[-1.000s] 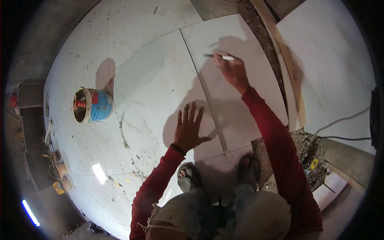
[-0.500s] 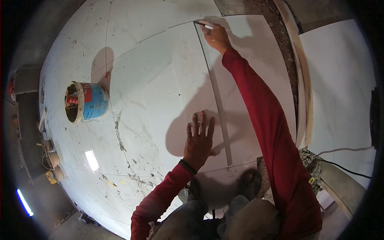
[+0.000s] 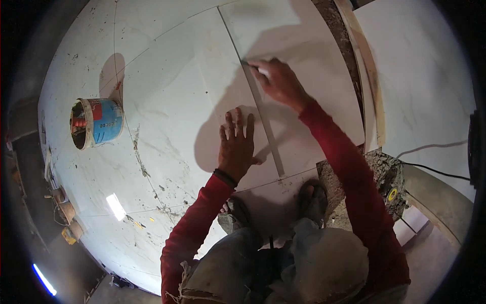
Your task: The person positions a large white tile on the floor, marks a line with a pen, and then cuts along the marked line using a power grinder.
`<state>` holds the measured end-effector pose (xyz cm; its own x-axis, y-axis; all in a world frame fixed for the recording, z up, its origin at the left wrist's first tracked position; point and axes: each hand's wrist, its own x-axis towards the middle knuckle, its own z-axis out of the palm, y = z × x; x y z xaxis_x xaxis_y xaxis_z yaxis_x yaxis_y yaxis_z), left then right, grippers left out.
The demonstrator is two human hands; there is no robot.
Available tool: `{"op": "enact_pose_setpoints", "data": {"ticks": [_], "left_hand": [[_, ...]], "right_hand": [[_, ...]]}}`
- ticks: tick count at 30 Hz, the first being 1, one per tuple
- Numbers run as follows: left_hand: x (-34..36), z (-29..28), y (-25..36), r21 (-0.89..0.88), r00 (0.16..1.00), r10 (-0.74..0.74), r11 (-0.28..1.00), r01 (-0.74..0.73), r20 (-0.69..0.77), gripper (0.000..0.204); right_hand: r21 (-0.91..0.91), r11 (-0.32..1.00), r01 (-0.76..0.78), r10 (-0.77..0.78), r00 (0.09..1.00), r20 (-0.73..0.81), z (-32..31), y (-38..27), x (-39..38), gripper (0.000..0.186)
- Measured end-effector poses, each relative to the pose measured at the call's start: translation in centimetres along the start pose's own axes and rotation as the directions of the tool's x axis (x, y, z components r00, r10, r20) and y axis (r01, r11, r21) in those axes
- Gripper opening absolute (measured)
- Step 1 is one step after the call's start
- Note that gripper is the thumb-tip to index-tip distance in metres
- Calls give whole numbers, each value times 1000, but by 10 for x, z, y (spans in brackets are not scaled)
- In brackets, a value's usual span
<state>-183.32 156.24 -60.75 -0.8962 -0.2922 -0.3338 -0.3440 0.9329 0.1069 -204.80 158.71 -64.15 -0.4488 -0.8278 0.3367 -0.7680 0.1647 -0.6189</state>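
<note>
My left hand (image 3: 235, 144) lies spread on a white marbled tile (image 3: 217, 81), just left of a thin grey metal straightedge (image 3: 275, 159) that crosses it lengthwise. My right hand (image 3: 281, 86) is higher up, its fingertips pinched at the straightedge on what appears to be the pen (image 3: 246, 63), mostly hidden by the fingers. My sandalled feet stand just beyond the tile's near edge, below both hands.
A blue paint bucket (image 3: 105, 121) with items inside stands at left on tiled flooring. At right are a wooden board (image 3: 372, 76), another tile (image 3: 415, 101), cables (image 3: 435, 172), rubble (image 3: 379, 167) and a yellow round object (image 3: 392, 194). Clutter (image 3: 68, 223) lines the far left edge.
My right hand has travelled from the straightedge's far end back down along it toward me. My left hand stays spread on the tile; the head view has shifted a little.
</note>
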Motion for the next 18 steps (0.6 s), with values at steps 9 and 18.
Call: {"op": "enact_pose_setpoints", "data": {"ticks": [9,18], "left_hand": [[-2,4,0,-15,999,0,1000,-1,-46,124],[-2,0,2,39,1000,6,999,-7,14,122]], "right_hand": [[14,993,-119,116,983,144,-46,-63,-103,29],[22,987,-159,152,970,190,-56,-68,-119,26]]}}
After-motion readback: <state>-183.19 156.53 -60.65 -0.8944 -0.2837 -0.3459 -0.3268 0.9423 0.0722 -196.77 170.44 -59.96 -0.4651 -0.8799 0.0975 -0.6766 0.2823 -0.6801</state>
